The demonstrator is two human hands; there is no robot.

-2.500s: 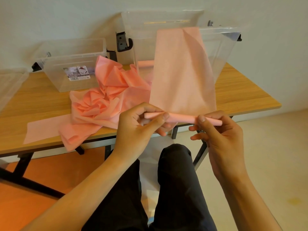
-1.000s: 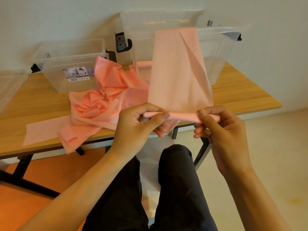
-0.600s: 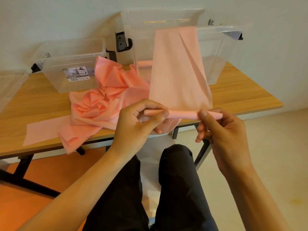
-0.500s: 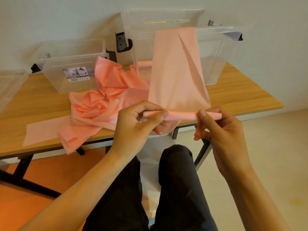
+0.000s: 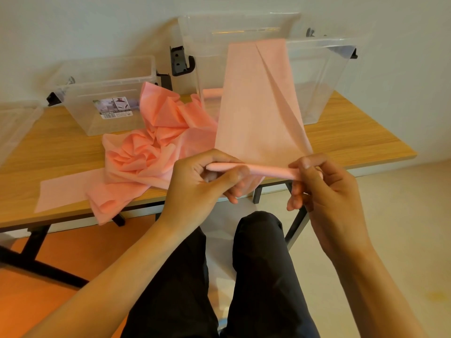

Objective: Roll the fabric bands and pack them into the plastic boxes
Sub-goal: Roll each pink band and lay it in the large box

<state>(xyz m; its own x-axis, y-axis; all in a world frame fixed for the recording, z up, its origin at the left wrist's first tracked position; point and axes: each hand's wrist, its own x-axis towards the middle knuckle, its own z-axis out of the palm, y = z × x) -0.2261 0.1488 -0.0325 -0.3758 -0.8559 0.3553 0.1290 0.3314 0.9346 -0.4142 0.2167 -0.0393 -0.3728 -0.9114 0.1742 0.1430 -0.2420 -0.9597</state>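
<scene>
The fabric band point(image 5: 258, 106) is pink. Its upper end hangs over the front rim of the large plastic box point(image 5: 317, 76), and it slopes down and forward past the table point(image 5: 353, 137) edge. A diagonal fold runs along its right side. Its lower end is wound into a thin roll point(image 5: 268, 170), held level in the air in front of the table and above the person's knees point(image 5: 258, 230).

The left hand point(image 5: 202, 181) holds the left end of the roll. Its grip is closed on the roll: thumb on the near side, fingers curled round the far side. The right hand point(image 5: 324, 189) holds the right end. Its grip pinches the roll between the thumb on top and the fingers beneath.

A heap of fabric bands point(image 5: 151, 152) lies crumpled on the table, left of the large plastic box, and spills over the near edge. One flat strip point(image 5: 63, 191) extends from it to the left. A second roll point(image 5: 212, 92) shows through the wall of the large plastic box. The small plastic box point(image 5: 109, 93) stands behind the heap, touching it. A clear lid point(image 5: 14, 120) lies at the far left.
</scene>
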